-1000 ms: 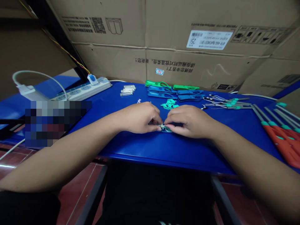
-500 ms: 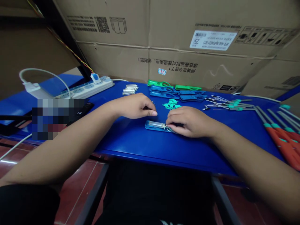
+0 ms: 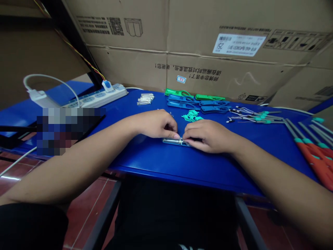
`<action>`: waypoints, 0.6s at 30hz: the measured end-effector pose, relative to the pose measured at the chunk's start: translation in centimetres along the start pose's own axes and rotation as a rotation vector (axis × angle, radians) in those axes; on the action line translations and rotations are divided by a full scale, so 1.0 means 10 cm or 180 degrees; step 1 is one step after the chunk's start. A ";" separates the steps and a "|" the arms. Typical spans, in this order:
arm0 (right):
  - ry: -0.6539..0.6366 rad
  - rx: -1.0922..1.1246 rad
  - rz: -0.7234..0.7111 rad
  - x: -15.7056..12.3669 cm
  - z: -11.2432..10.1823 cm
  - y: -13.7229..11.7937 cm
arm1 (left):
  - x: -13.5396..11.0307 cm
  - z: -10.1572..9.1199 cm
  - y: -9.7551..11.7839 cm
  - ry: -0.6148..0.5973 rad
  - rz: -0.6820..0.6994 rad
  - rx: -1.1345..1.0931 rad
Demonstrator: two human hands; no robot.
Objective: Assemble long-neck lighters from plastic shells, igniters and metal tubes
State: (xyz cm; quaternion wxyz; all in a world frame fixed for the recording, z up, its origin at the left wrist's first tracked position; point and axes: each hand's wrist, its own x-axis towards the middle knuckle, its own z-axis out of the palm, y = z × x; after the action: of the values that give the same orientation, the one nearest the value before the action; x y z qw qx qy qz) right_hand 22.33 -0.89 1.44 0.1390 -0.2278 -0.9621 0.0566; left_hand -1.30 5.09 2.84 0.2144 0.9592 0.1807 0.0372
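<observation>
A blue plastic half-casing lies flat on the blue table with a clear, silvery-capped cylinder inside it. Over the casing's far edge, my left hand is closed, thumb against curled fingers; what its fingertips hold is hidden. My right hand is pinched at the casing's right end, where thin white wires show by its fingertips and its fingers cover the rest of the casing. Just behind the hands sits a pile of small teal plastic parts.
Similar cylinders lie at the back left, near a white power strip. Blue casings and green casings line the cardboard box. Wired metal tubes and orange long-necked lighters lie at right.
My left hand has come down and right, from above the casing onto its far edge. My right hand stays at the casing's right end, its fingers slightly shifted. The view has tilted a little.
</observation>
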 end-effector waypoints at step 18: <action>-0.0188 -0.0933 0.0061 -0.14 -0.06 -0.15 | 0.06 0.13 0.05 -0.0042 -0.0144 -0.0129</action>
State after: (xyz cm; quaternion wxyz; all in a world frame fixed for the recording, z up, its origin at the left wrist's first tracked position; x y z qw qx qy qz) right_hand 23.08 -2.87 1.95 0.0753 -0.2530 -0.9615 -0.0764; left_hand -0.36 4.39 1.92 0.2358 0.9505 0.2002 0.0296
